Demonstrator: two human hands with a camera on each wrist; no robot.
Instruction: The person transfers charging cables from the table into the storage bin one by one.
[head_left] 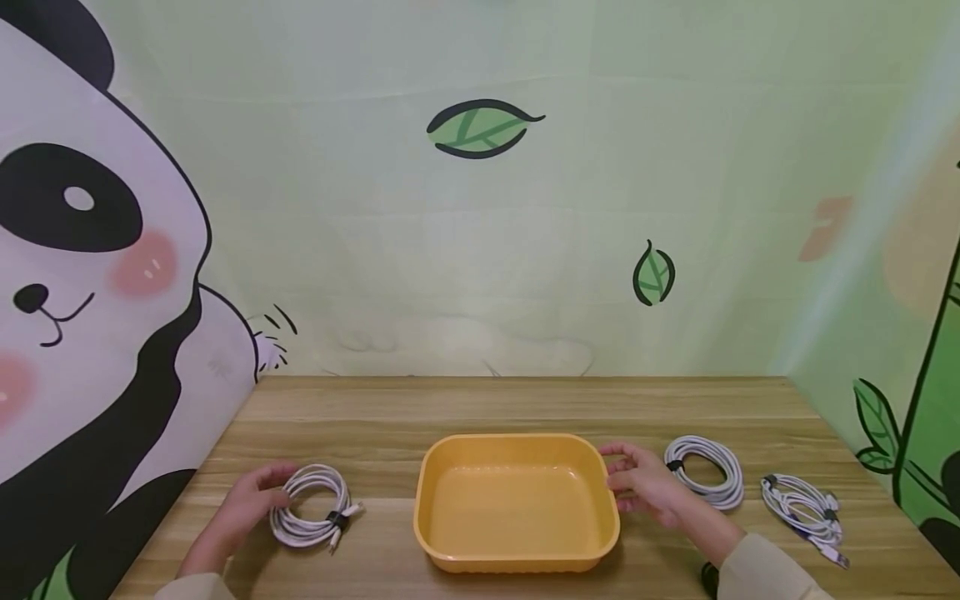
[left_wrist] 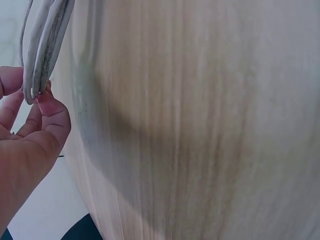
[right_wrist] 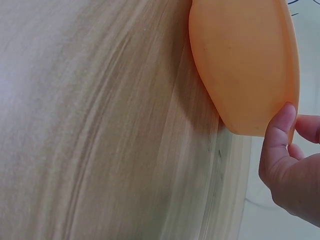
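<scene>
At the left of the table, my left hand (head_left: 249, 507) pinches the outer edge of a coiled white cable (head_left: 303, 534) tied with a black strap. The left wrist view shows thumb and fingers on the strands of the cable (left_wrist: 46, 50). A yellow rectangular plastic tray (head_left: 517, 521) stands in the middle, with nothing in it. My right hand (head_left: 652, 483) grips the tray's right rim. In the right wrist view, the thumb lies against one face of the tray wall (right_wrist: 240, 65), while the fingers are on the other side, partly hidden.
Two more coiled white cables, one round (head_left: 730, 477) and one looser with a USB plug (head_left: 782, 498), lie right of my right hand. A small black object (head_left: 708, 578) shows beside the right sleeve. Behind the wooden table (head_left: 525, 404) hangs a panda-print backdrop (head_left: 345, 250).
</scene>
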